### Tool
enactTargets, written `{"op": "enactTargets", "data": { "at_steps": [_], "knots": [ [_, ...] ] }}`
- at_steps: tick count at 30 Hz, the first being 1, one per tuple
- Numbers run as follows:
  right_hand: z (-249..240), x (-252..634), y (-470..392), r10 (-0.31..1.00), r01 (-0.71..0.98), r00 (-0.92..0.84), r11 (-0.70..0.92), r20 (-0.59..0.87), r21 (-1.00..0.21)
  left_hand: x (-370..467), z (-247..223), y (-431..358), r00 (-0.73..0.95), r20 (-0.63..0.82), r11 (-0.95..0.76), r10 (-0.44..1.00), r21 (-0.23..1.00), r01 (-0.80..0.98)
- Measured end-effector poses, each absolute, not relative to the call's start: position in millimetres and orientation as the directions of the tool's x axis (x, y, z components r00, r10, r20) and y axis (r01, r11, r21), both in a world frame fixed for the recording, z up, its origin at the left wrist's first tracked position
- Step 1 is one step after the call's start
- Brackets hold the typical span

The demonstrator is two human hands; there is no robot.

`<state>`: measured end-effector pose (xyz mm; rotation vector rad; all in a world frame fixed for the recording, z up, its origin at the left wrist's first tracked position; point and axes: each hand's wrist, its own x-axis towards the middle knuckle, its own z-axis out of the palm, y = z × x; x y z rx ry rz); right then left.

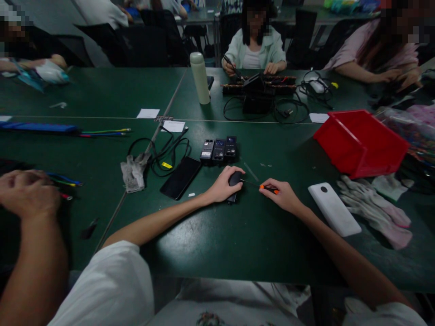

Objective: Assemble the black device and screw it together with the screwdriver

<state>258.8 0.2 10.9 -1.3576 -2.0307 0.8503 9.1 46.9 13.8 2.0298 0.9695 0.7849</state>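
Observation:
My left hand (224, 184) is closed around a small black device (234, 179) on the green table, steadying it. In my right hand (282, 194) is a screwdriver (269, 188) with an orange and black handle. Its thin shaft points left and reaches the side of the device by my left fingers; the exact contact is too small to make out. Just beyond my left hand stand several black rectangular modules (219, 149) in a row. A black phone (181, 178) lies to the left of that hand. A clear thin strip (250, 172) rests between the modules and the screwdriver.
To the right are a white power bank (334, 209), gloves (377, 208) and a red bin (360, 145). Left lie a grey glove (134, 173) and a black cable (173, 151). A pale green bottle (200, 78) stands ahead. A neighbour's hand (30, 194) is at far left.

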Motion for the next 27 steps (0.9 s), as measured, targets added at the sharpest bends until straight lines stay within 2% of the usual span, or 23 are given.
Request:
{"op": "enactTargets", "data": {
  "at_steps": [9, 16, 23, 27],
  "knots": [
    [7.0, 263.0, 2.4, 0.950, 0.708, -0.282, 0.302, 0.136, -0.638, 6.0, 11.9, 46.4, 0.509, 0.221, -0.439, 0.832, 0.823, 0.359],
    [4.4, 263.0, 4.2, 0.930, 0.807, -0.285, 0.363, 0.231, -0.466, 3.8, 14.1, 37.8, 0.508, 0.353, -0.535, 0.786, 0.801, 0.271],
    [1.9, 261.3, 5.6, 0.913, 0.805, -0.334, 0.406, 0.236, -0.432, 4.8, 12.5, 30.1, 0.526, 0.450, -0.621, 0.721, 0.757, 0.204],
    [9.2, 252.3, 0.2, 0.899, 0.850, -0.316, 0.410, 0.305, -0.329, 4.9, 7.2, 29.6, 0.533, 0.515, -0.670, 0.672, 0.729, 0.140]
  ]
}}
